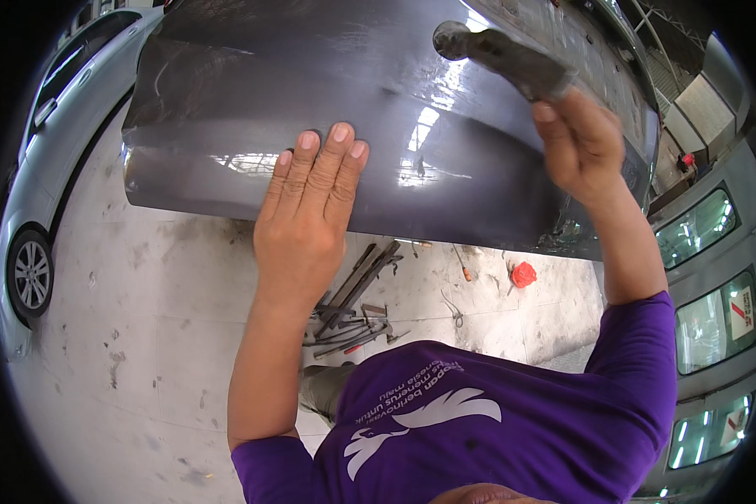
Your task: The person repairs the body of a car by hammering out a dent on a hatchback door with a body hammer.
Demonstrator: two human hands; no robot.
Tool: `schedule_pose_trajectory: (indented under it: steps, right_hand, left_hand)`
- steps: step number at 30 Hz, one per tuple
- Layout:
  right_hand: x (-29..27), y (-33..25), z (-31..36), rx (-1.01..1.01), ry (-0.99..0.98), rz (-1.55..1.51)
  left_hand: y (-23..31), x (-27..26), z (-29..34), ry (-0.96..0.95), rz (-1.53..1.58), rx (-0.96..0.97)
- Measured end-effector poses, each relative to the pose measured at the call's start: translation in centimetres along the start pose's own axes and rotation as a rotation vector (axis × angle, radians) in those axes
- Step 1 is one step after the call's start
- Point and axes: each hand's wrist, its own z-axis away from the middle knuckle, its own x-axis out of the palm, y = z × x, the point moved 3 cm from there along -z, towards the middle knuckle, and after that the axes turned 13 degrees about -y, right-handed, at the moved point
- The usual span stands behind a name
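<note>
A dark grey, glossy car body panel (378, 109) spreads across the upper middle, with scuffs and bright reflections on it. My left hand (311, 189) lies flat near the panel's closest edge, fingers stretched out and close together. At the right, my right hand (581, 139) is wrapped round the end of a dark, paddle-shaped tool (521, 63), which is blurred. The tool points up and left over the panel. A round dark spot (451, 40) shows at its far tip; whether it belongs to the tool or is a mark or reflection, I cannot tell.
Below the panel, long metal bars (361, 281) and several hand tools (353, 336) lie on the pale, stained floor (143, 336). A red object (523, 274) sits farther right. A silver car (67, 101) stands at the left; grey panels with windows (706, 319) line the right.
</note>
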Motion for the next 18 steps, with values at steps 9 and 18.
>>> schedule_pose_trajectory:
  steps: [9, 18]
  right_hand:
    - [1.0, 0.2, -0.4, 0.244, -0.242, 0.185]
    - [1.9, 0.6, -2.6, 0.203, -0.228, 0.09]
  left_hand:
    - [0.0, 0.1, -0.1, 0.014, 0.008, -0.002]
    - [-0.2, 0.1, -0.2, 0.008, -0.006, 0.004]
